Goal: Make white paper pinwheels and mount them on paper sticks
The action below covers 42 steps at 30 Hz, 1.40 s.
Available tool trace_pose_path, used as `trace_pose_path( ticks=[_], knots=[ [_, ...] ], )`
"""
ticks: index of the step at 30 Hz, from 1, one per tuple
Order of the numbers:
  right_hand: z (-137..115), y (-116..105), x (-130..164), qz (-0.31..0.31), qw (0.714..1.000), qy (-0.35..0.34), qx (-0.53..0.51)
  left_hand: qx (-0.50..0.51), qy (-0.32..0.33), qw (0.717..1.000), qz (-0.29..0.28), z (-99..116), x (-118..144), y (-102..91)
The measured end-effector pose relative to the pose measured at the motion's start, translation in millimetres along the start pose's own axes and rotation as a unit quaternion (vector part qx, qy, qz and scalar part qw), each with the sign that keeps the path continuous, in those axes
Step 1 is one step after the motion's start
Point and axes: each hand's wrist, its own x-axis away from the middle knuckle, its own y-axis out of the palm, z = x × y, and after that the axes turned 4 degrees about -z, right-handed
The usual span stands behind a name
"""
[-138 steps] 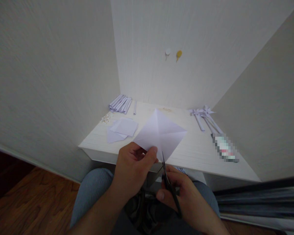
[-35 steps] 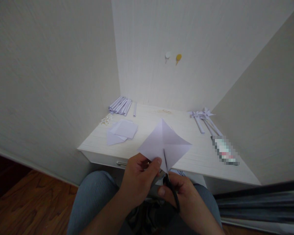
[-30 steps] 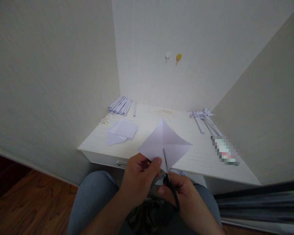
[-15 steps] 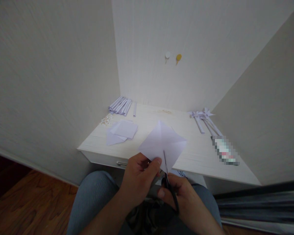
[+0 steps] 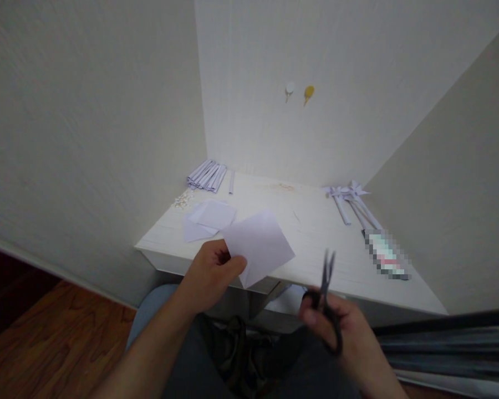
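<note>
Between the thumb and fingers of my left hand is a square sheet of white paper, held by its lower left part above the table's front edge. My right hand grips a pair of black-handled scissors, their blades pointing up and slightly apart. The scissors are clear of the paper, off to its right. Just beyond my left hand, a few loose paper squares overlap on the white table.
Rolled paper tubes are piled at the back left, with a single tube beside them. Small whitish bits lie near the left edge. At the back right are paper pinwheels on sticks and a blurred-out flat object.
The scissors have come away from the paper and moved right with my right hand. My left hand has shifted left, carrying the turned sheet.
</note>
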Motion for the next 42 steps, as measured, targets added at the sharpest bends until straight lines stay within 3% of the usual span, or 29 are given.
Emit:
trace_pose_path(
  ticks=[2,3,5,7,10,12,14,16,18,23,27,32,42],
  knots=[
    [-6.0,-4.3,-11.2,0.173,0.985,-0.028,0.008,-0.022,-0.012,0.997,-0.072,1.8,1.9,-1.6],
    [-7.9,-4.2,-17.2,0.22,0.975,-0.04,0.005,-0.036,-0.02,0.993,-0.114,2.9,3.2,-1.4],
    [-8.2,-0.6,-27.6,0.226,0.973,-0.048,-0.004,-0.059,-0.041,0.978,-0.196,5.0,5.9,-0.4],
    [-4.0,4.9,-33.7,0.191,0.981,-0.034,-0.014,-0.07,-0.059,0.963,-0.254,6.4,8.2,-0.4],
    [6.0,8.8,-35.3,0.149,0.989,-0.004,-0.022,-0.054,-0.07,0.955,-0.283,4.6,9.0,-3.1],
    [11.9,7.7,-34.2,0.129,0.991,0.003,-0.026,-0.037,-0.066,0.962,-0.261,-0.5,7.1,-5.1],
    [16.1,6.4,-33.7,0.135,0.99,-0.004,-0.033,-0.008,-0.053,0.978,-0.2,-8.4,3.9,-5.1],
    [19.3,7.2,-34.9,0.168,0.984,-0.018,-0.055,0.038,-0.038,0.99,-0.132,-17.7,0.6,-1.9],
    [22.5,10.0,-38.3,0.208,0.973,-0.028,-0.1,0.079,-0.038,0.991,-0.098,-26.6,-1.8,3.6],
    [31.8,14.9,-58.4,0.258,0.949,-0.044,-0.175,0.053,-0.048,0.994,-0.088,-45.1,-13.7,16.1],
    [41.5,9.0,-91.0,0.258,0.949,-0.037,-0.177,0.03,-0.058,0.997,-0.028,-63.4,-44.2,21.7],
    [52.8,-2.3,-126.9,0.238,0.959,-0.022,-0.154,0.035,-0.06,0.998,0.001,-84.6,-79.5,27.0],
    [69.3,-12.1,-128.4,0.155,0.983,-0.004,-0.096,0.052,-0.026,0.998,0.02,-99.6,-82.2,20.9]
  ],
)
